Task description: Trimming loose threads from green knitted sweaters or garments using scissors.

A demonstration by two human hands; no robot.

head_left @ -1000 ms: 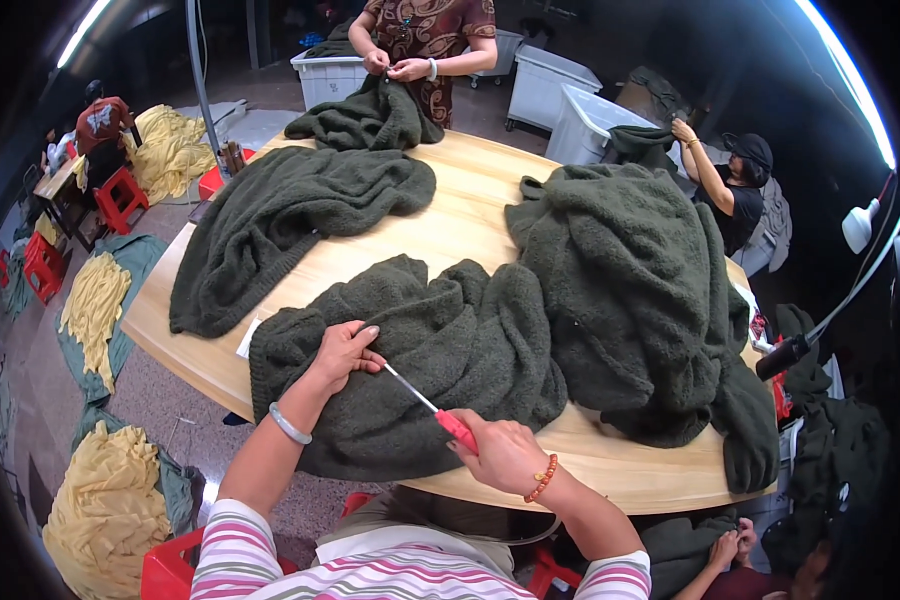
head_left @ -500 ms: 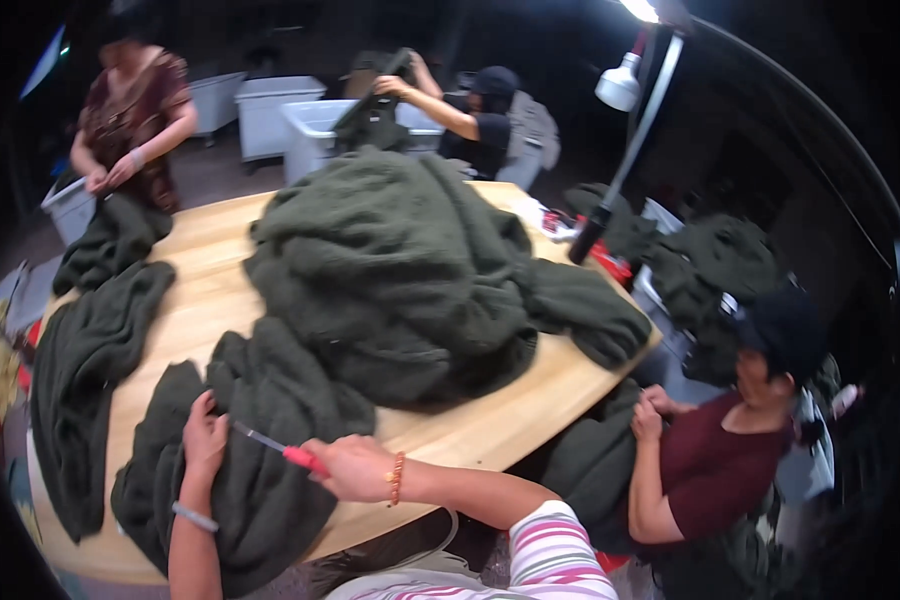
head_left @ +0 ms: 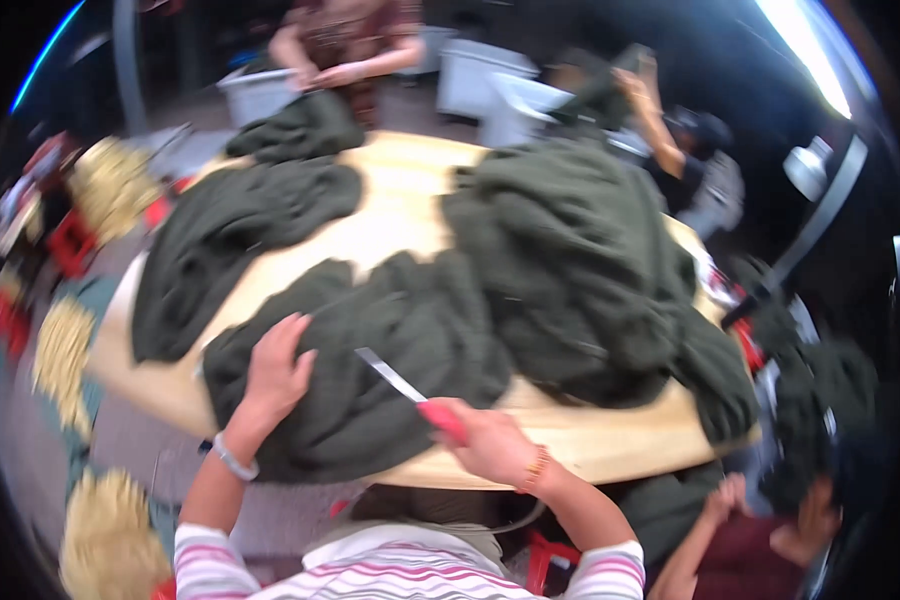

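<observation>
A dark green knitted garment [head_left: 370,330] lies bunched across the near part of the table. My left hand [head_left: 278,368] rests at the left of this garment, its fingers stretched and the thumb apart, gripping nothing that I can see. In my right hand [head_left: 490,442] is a tool with a red handle and a slim, flat metal blade [head_left: 390,375]. The blade points up and to the left above the cloth, apart from my left hand. Blur hides the exact kind of tool.
A big heap of dark green cloth [head_left: 580,270] stands right of centre on the wooden table [head_left: 410,165]. Another dark garment [head_left: 230,240] lies at its left. Co-workers stand at the far side and lower right. A lamp [head_left: 808,168] stands at the right; yellow bundles [head_left: 115,540] are at the left.
The view has swung to the left, so the table appears farther right. My left hand has opened from the cloth, and the blade has moved away from its fingers.
</observation>
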